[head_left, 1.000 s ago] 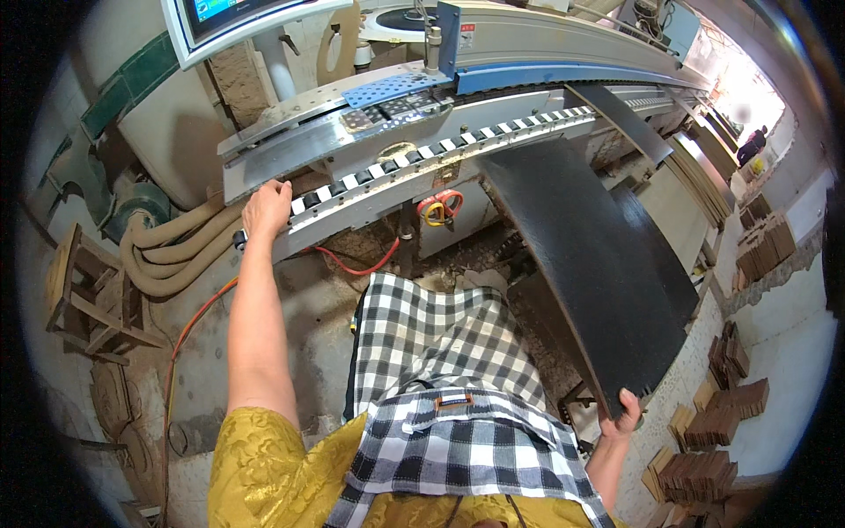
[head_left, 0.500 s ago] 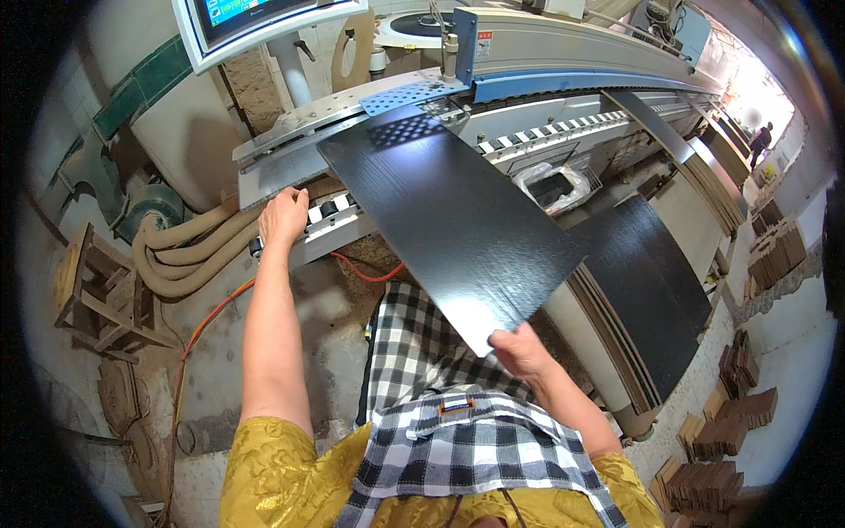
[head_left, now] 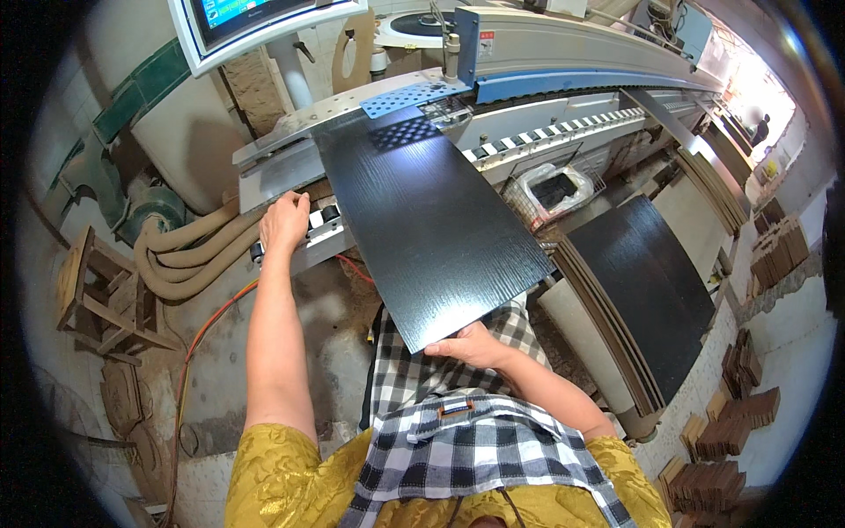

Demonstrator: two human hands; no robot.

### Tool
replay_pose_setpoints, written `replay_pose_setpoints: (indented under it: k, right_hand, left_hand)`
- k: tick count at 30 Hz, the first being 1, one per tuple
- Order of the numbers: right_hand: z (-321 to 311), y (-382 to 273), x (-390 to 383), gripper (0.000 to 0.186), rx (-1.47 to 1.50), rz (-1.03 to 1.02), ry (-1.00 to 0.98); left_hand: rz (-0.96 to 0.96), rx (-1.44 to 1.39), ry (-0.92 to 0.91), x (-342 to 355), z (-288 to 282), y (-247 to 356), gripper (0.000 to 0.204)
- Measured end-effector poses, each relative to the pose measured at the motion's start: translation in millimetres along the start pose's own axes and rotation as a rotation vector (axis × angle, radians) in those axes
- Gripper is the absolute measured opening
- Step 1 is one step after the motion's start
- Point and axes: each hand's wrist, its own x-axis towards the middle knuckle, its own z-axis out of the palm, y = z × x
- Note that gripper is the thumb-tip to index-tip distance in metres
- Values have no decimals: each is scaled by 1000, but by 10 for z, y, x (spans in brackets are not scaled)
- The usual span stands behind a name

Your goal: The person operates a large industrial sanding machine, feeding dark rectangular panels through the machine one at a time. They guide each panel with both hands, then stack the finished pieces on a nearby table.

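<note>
A long black board [head_left: 431, 233] with a glossy, wood-grained face lies across the machine's roller side, its far end under the blue perforated plate [head_left: 414, 95]. My right hand [head_left: 471, 345] grips the near edge of this board, thumb on top and the other fingers underneath. To the left of the board, my left hand [head_left: 284, 222] rests at the edge of the metal table [head_left: 286, 172], beside the roller rail [head_left: 326, 224]. Its fingers are bent and closed; what lies under them is hidden.
A stack of black-topped boards [head_left: 647, 273] stands to the right. Thick hoses [head_left: 189, 255] and a wooden stool [head_left: 106, 299] are on the left. Above hangs a monitor [head_left: 264, 26]. A wire basket with a white liner [head_left: 559, 189] sits under the machine; brown strips [head_left: 704, 484] lie bundled at right.
My right hand has swung the board's near end to the left, so the board lies straighter toward me. The hand has turned further under its edge. My left hand has hardly moved.
</note>
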Motion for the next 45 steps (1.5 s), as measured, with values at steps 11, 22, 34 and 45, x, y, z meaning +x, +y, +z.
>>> replay_pose_setpoints:
  k: [11,22,34,45]
  right_hand:
    - [-220,5,-112,27,-33,-59,189]
    - [-713,115,-319,15,60,-104,443]
    - [-1312,-37,-609,42,-52,-139,923]
    - [-1677,-36,-2998,28,-1687,206,1642]
  left_hand:
    - [14,14,12,12,21,-11,38]
    - [14,16,21,-14,7,5,39]
    - [9,-1,19,14,28,2,39]
    - [-2,14,30,-2,6,-6,39]
